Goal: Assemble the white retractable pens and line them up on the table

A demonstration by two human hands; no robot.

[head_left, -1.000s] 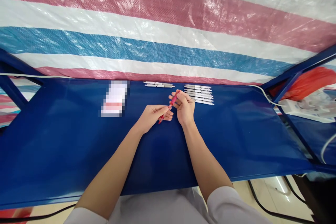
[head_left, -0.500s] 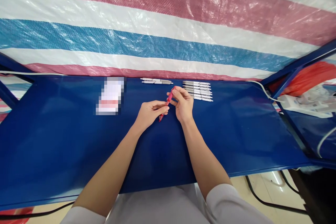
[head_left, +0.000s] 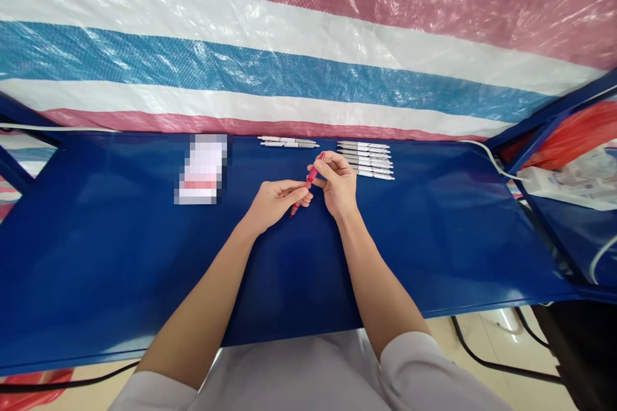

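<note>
A red pen point(head_left: 311, 176) is held slanted between both hands above the blue table point(head_left: 120, 257). My left hand point(head_left: 274, 202) pinches its lower part near the tip. My right hand point(head_left: 337, 186) grips its upper end with closed fingers. Just behind my right hand lies a row of several white pens point(head_left: 369, 159) side by side. Two more white pens point(head_left: 288, 142) lie at the table's back edge, behind my left hand.
A blurred white and red card or packet point(head_left: 202, 169) lies to the left. A striped tarp point(head_left: 289, 45) hangs behind the table. At the right are a white cable point(head_left: 486, 157), a power strip point(head_left: 563, 183) and a red bag point(head_left: 573, 138).
Both hands stay on the red pen with only small shifts of the fingers. The camera has tilted slightly, so everything sits a little higher in the picture.
</note>
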